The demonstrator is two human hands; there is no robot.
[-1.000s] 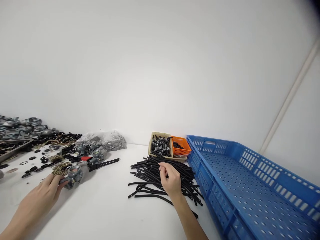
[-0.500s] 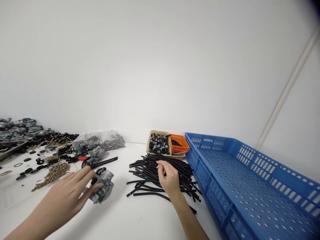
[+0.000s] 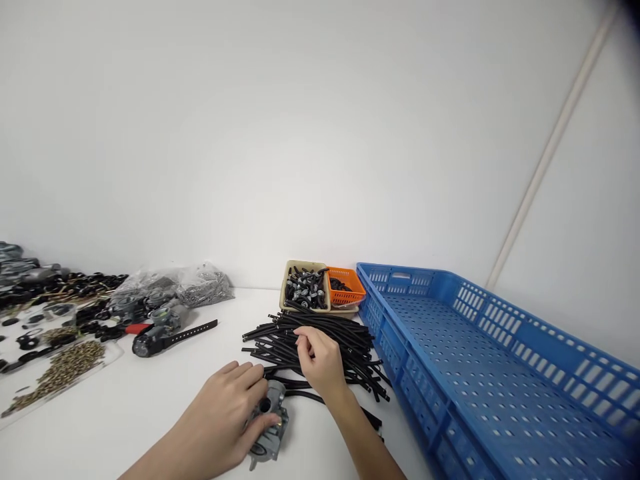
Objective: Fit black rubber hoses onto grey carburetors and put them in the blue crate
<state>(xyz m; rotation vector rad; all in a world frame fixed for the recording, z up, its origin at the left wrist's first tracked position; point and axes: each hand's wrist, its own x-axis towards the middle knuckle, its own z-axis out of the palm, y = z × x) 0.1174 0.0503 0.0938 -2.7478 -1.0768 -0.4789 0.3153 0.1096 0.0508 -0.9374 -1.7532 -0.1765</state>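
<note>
My left hand grips a grey metal carburetor-like part and holds it low over the white table, just left of the tube pile. Fingers of my right hand are curled and pinched on one of the black rubber tubes that lie in a loose pile in the middle of the table. The two hands are close together, the metal part just below and left of my right wrist.
A large blue perforated crate fills the right side. Behind the tubes stand a beige tray of small parts and an orange basket. At left lie a black strap tool, bagged metal parts, brass pieces, washers.
My left hand picked the grey metal part up from the parts at the left and carried it right, next to the tube pile. My right hand stayed on the tubes.
</note>
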